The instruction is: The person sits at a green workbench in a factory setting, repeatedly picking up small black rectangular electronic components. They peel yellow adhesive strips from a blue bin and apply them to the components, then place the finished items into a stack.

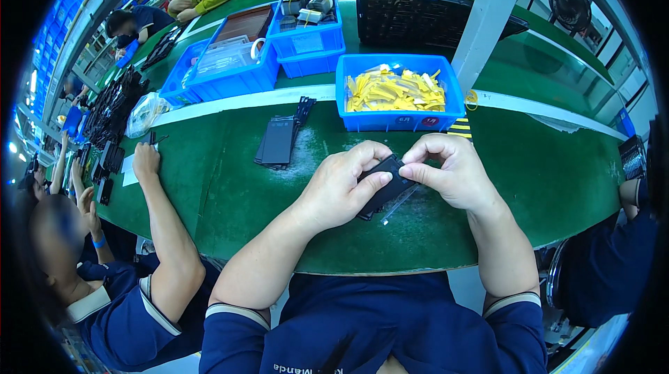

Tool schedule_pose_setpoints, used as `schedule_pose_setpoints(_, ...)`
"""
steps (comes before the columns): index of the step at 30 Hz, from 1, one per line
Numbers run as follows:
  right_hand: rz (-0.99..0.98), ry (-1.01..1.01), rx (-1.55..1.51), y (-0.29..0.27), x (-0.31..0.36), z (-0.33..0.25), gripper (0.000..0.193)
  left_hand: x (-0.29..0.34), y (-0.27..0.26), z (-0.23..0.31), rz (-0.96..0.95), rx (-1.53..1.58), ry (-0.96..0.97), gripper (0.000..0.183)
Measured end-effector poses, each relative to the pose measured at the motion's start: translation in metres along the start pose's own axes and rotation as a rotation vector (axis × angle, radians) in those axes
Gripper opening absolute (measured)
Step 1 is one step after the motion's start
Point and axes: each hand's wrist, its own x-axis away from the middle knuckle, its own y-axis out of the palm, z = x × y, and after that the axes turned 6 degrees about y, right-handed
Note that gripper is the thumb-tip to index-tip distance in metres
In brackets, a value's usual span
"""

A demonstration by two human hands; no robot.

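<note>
My left hand point(341, 189) is closed around a flat black rectangular pack point(380, 196), its thumb lying across the top face. The pack looks like a thin battery, held tilted just above the green table. At its upper right corner, my right hand point(451, 170) pinches with thumb and forefinger; whether a small piece sits between those fingertips is hidden. A thin pale strip point(398, 207) sticks out beside the pack's lower right edge. To the left of my hands lies a small stack of similar black packs point(277, 142), with dark tabs fanned out behind it.
Beyond my hands stands a blue bin point(398, 121) of yellow strips, beside a metal post point(488, 15). More blue bins point(230, 82) are at the back left. A co-worker's hand point(146, 161) rests on the table at left, near black parts point(111, 158).
</note>
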Motion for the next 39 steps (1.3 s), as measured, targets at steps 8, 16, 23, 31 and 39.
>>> schedule_pose_setpoints(8,0.018,-0.047,0.008,-0.005,0.0,-0.002,0.013,-0.001,-0.004,0.005,0.022,0.027,-0.026,0.023)
schedule_pose_setpoints(16,0.061,-0.176,0.236,-0.004,0.004,-0.007,0.012,-0.001,-0.001,0.007,0.01,0.021,-0.032,0.022)
schedule_pose_setpoints(23,0.212,-0.385,0.481,0.009,0.008,-0.009,0.008,0.0,0.005,0.004,0.022,0.075,-0.084,0.025)
schedule_pose_setpoints(31,0.37,-0.333,0.184,0.029,0.008,-0.013,0.013,-0.001,0.013,-0.003,0.276,0.249,-0.013,0.023)
schedule_pose_setpoints(39,0.234,-0.106,-0.261,0.028,0.008,0.001,0.01,0.002,0.015,-0.002,0.281,0.323,-0.036,0.019)
